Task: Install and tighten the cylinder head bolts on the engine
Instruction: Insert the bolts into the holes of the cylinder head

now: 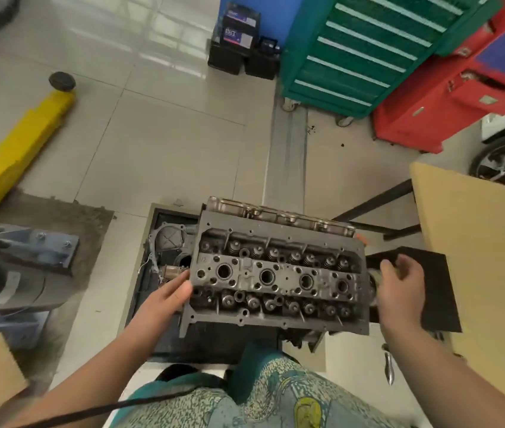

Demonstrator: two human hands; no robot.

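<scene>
Your left hand [172, 293] lies against the left end of the cylinder head [279, 274], its fingers [183, 278] fairly straight and pressed flat to the metal edge, the thumb along the lower corner. Your right hand [401, 287] is at the opposite end, fingers loosely curled; the picture is blurred there, so you cannot tell whether they touch the head or hold anything.

Between your two hands the cylinder head sits on top of the engine block [276, 216], which shows as a strip past the far edge of the head. The head's upper face is turned up to you: four large round wells in a row down the middle, with valve springs in rows on both sides. The bolt holes look empty.

Just beyond your right fingers lies a black flat pad [430, 291], resting partly on a tan board [476, 242]. Below your right wrist a metal tool [388, 367] lies on the floor. Past your left fingers a round grey engine part [168, 237] with a wire sits on a dark tray [140, 304] under the engine.

Farther away, beyond the engine, stand a green drawer cabinet [365, 47] and a red cabinet [448, 94] beside it, with black batteries [240, 41] to their left. A yellow lift arm [19, 146] stretches across the tiled floor [152, 118] well off to your left.
</scene>
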